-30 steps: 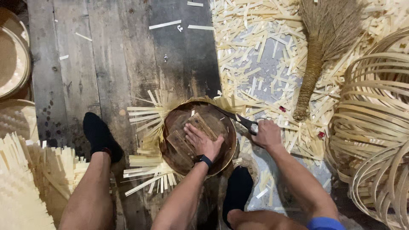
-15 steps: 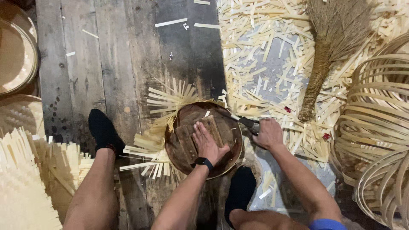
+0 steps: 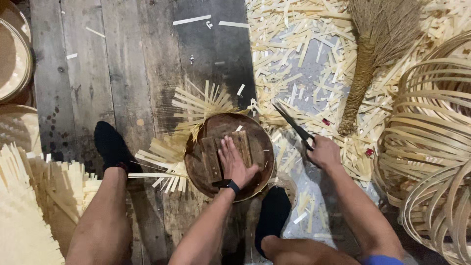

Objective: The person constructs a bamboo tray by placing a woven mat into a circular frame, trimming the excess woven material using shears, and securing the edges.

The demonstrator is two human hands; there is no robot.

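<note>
Bamboo everywhere: pale strips fan out from under a round dark wooden form on the plank floor, w/ offcuts heaped to the right. Step in hand, as I read it: trimming the woven strip ends round the edge of the form. The left hand lies flat on top of the form, palm down, fingers spread over the small wooden blocks there, pressing, not gripping anything. The right hand is clenched round the handles of dark scissors, blades apart & pointing up-left toward the form's upper right rim, tips near it but not touching (no strip sits between the blades that I can see).

Next move, I'd judge, calls for bringing the blades over a strip end at the rim & keeping the form pinned so it doesn't turn. Untrimmed ends stick out mostly at the top & left side, away from the scissors, so the form prob. needs rotating.

Both feet in black socks flank the form. Broom lies in the offcuts; bamboo hoops stack at far right.
</note>
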